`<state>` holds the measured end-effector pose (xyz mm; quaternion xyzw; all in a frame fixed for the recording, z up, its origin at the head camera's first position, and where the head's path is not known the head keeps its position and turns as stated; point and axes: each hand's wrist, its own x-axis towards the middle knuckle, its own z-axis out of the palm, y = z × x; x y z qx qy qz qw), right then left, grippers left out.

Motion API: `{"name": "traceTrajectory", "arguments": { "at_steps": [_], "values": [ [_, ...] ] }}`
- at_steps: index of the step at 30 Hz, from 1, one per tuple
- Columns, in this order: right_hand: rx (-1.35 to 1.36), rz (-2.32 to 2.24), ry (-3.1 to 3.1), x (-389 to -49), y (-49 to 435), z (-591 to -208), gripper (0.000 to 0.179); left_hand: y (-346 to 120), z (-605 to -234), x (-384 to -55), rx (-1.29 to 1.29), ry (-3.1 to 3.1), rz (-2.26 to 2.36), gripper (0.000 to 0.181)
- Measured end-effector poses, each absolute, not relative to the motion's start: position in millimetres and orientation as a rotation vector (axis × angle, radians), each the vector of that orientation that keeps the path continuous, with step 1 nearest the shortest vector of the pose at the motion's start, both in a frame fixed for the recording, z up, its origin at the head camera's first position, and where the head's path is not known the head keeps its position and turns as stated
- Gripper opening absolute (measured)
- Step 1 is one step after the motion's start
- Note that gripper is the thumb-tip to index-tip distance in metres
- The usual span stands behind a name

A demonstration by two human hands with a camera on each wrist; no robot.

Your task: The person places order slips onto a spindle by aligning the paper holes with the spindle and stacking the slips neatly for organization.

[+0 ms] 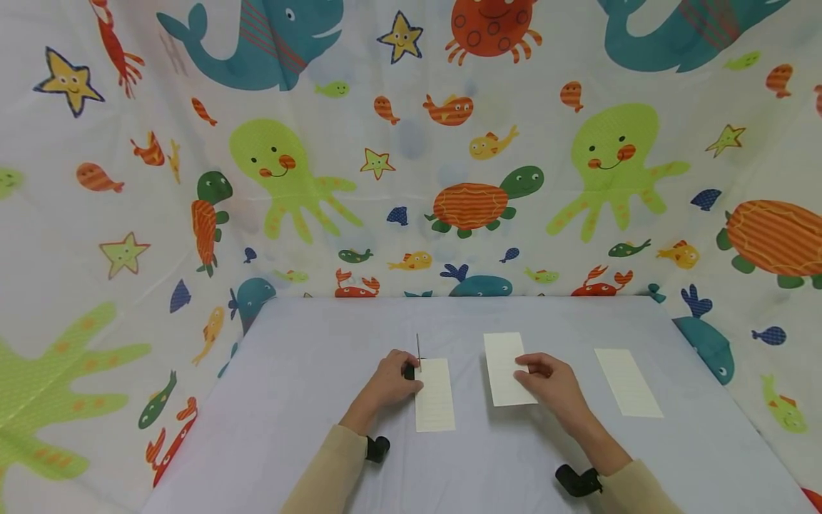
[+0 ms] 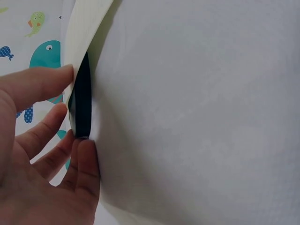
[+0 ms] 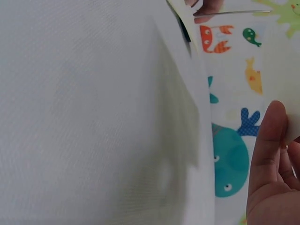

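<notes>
My left hand (image 1: 390, 378) grips the black base of a bill spike (image 1: 419, 347), whose thin metal rod points upward. A lined paper slip (image 1: 437, 403) lies over that base, and the left thumb presses on its edge. In the left wrist view, the dark base (image 2: 83, 101) shows under the slip, with fingertips against its side. My right hand (image 1: 554, 382) pinches a second lined slip (image 1: 503, 364) by its right edge. It holds this slip above the table, to the right of the spike, where it casts a shadow.
A third paper slip (image 1: 628, 382) lies flat on the white-covered table (image 1: 321, 335), right of my right hand. Behind the table hangs a curtain (image 1: 411, 250) printed with sea animals. Black wrist mounts (image 1: 576, 480) stick out at both wrists.
</notes>
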<state>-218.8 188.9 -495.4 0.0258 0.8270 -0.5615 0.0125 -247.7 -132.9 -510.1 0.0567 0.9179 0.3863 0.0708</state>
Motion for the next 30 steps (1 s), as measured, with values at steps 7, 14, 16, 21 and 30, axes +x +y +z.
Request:
{"name": "traceTrajectory", "arguments": {
  "at_steps": [7, 14, 16, 21, 30],
  "values": [
    [0.087, -1.771, 2.560, -218, 179, -487, 0.033, -133, -508, -246, 0.171, 2.751, 1.169, 0.031],
    [0.046, -1.808, 2.529, -219, 171, -485, 0.032, -132, -510, -247, 0.148, 2.751, 1.178, 0.031],
    [0.031, -1.817, 2.522, -219, 169, -485, 0.032, -131, -510, -248, 0.140, 2.751, 1.182, 0.031],
    [0.019, -1.824, 2.515, -220, 161, -481, 0.032, -130, -511, -248, 0.129, 2.754, 1.183, 0.031],
    [0.013, -1.872, 2.490, -220, 145, -474, 0.030, -129, -508, -248, 0.102, 2.755, 1.172, 0.031]
  ]
}}
